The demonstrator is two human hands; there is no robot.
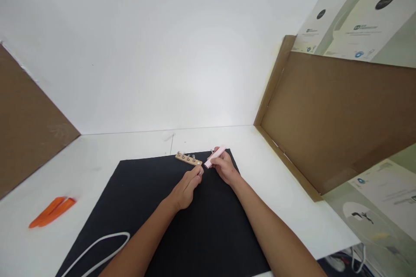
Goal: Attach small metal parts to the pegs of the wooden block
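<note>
My right hand [225,168] is closed around a pink pen-shaped tool [215,156], whose tip points down-left. My left hand [187,188] is pinched on a small metal piece [200,172] right at the tool's tip; what the piece is I cannot make out. Just beyond the hands lies a short wooden strip [188,159] with several metal screws standing in it, at the far edge of a black mat [169,220].
The mat lies on a white table [91,160]. Two orange pry tools [52,212] rest at the left. A white cable loop [97,246] lies on the mat's near left. Cardboard panels [331,125] and printed boxes [357,26] wall off the right; another brown panel [26,130] stands left.
</note>
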